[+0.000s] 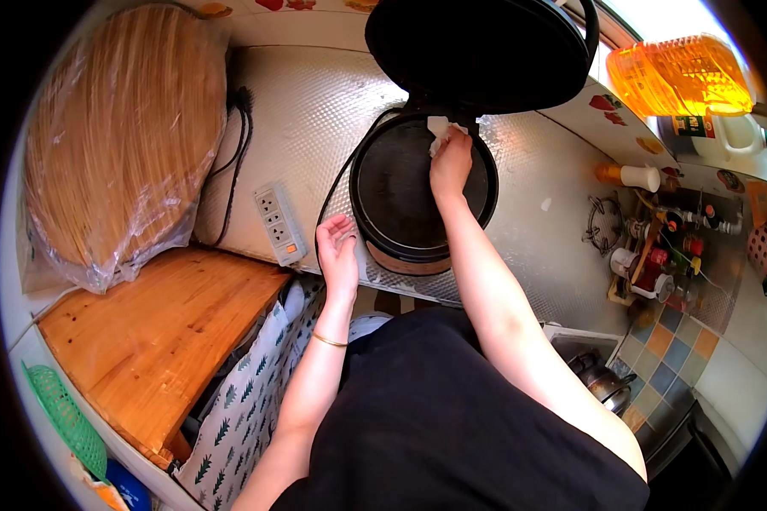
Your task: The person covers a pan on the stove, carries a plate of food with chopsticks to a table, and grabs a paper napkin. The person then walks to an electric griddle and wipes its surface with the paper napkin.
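Observation:
A round black electric pan (400, 187) stands on the silvery counter, its black lid (477, 51) raised at the back. My right hand (452, 166) is closed on a crumpled white tissue (439, 132) at the pan's back right edge, near the hinge. My left hand (339, 255) is held just left of the pan's front, palm up, fingers loosely curled and apart, with nothing in it. A grey power strip (279, 223) lies to the left of that hand.
A plastic-wrapped wooden board (123, 136) leans at the left, above a wooden surface (162, 332). Black cords run beside the pan. An oil bottle (682, 75) sits at the upper right, with jars (652, 277) below and a kettle (605, 383) near the lower right.

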`<state>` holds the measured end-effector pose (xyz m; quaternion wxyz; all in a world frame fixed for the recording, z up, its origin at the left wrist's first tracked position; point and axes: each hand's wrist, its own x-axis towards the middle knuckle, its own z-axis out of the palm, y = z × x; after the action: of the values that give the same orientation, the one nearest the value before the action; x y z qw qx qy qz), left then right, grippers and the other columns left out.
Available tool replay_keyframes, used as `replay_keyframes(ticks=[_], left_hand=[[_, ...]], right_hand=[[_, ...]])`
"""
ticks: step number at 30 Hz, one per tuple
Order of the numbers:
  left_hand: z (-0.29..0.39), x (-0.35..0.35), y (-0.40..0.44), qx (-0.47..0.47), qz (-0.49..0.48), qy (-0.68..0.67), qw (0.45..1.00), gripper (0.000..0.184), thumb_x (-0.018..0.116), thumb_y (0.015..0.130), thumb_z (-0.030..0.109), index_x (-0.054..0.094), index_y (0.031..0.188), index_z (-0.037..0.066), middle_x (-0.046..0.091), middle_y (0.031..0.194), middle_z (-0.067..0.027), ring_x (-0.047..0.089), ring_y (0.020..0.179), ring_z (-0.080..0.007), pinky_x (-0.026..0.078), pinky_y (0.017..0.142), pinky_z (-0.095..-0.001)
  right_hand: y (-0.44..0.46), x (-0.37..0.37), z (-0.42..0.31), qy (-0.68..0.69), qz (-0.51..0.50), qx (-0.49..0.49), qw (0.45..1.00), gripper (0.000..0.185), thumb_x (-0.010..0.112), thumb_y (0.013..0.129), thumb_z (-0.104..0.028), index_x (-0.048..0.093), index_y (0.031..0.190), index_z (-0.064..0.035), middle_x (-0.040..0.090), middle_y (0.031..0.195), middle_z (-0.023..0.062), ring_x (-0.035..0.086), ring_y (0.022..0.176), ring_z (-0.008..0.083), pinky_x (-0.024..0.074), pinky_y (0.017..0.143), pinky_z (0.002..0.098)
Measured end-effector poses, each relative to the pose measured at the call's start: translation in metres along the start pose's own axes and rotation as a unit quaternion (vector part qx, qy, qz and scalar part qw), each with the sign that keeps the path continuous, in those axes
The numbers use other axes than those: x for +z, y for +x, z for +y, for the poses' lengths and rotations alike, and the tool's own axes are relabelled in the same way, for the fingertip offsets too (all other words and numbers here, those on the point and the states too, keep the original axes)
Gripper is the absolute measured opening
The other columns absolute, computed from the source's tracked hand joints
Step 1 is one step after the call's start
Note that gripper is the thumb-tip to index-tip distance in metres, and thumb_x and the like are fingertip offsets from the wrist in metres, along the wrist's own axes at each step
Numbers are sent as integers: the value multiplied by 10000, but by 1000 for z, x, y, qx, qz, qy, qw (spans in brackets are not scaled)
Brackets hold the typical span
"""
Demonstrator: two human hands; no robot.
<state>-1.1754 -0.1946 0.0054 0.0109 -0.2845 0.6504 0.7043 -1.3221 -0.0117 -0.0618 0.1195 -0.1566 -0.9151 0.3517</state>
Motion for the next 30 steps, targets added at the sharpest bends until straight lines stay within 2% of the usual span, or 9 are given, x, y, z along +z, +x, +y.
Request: replay_keyframes(ticks=[6,9,17,18,21,25,30], left_hand=[[1,-10,2,5,-13,3,1000,337,450,829,-71,463,1158,0,525,1136,-106,519,1102,-193,385,989,-305],[2,-13,3,7,-16,-3,1000,335,454,831,-67,464,1159,-1,528,1131,-105,522,1095,-192,389,984,-304],[-4,-14,3,13,-25,-11,1000,356,444,809,-75,463,1157,-3,528,1127,-106,527,1084,-195,395,978,-306],[-4,-14,3,15,-27,-11,999,356,443,809,-76,465,1156,-1,529,1127,-106,528,1083,-194,396,979,-306],[-8,-12,3,23,-38,-3,999,355,440,807,-80,471,1151,2,533,1127,-104,532,1077,-191,397,979,-306],[-10,-7,0,14,-55,24,998,354,439,801,-87,482,1141,3,542,1121,-99,540,1062,-186,403,973,-304],[-9,-2,-9,10,-67,40,997,357,448,787,-104,493,1125,3,552,1103,-95,547,1042,-179,425,942,-298]], right_hand=[[-5,23,-21,50,-43,-97,993,233,536,829,5,607,1047,-32,563,1035,182,567,955,391,476,802,432],[-12,27,-25,106,-120,-141,977,214,552,812,11,623,1010,-30,572,1010,173,574,942,381,478,795,429],[-46,17,-28,141,-268,-215,928,169,599,777,20,632,930,-44,584,901,140,591,858,361,483,735,398],[-52,12,-30,145,-300,-204,921,147,589,772,10,613,902,-52,570,908,145,575,884,373,473,747,428],[-71,2,-25,135,-351,-217,901,143,593,779,-2,608,911,-54,559,899,146,569,875,374,470,742,429],[-94,-15,-12,114,-381,-227,889,164,597,783,4,612,933,-60,568,901,133,581,856,358,477,729,416],[-99,-44,-3,79,-428,-197,879,125,608,767,-24,633,881,-67,592,903,123,592,883,340,487,741,411]])
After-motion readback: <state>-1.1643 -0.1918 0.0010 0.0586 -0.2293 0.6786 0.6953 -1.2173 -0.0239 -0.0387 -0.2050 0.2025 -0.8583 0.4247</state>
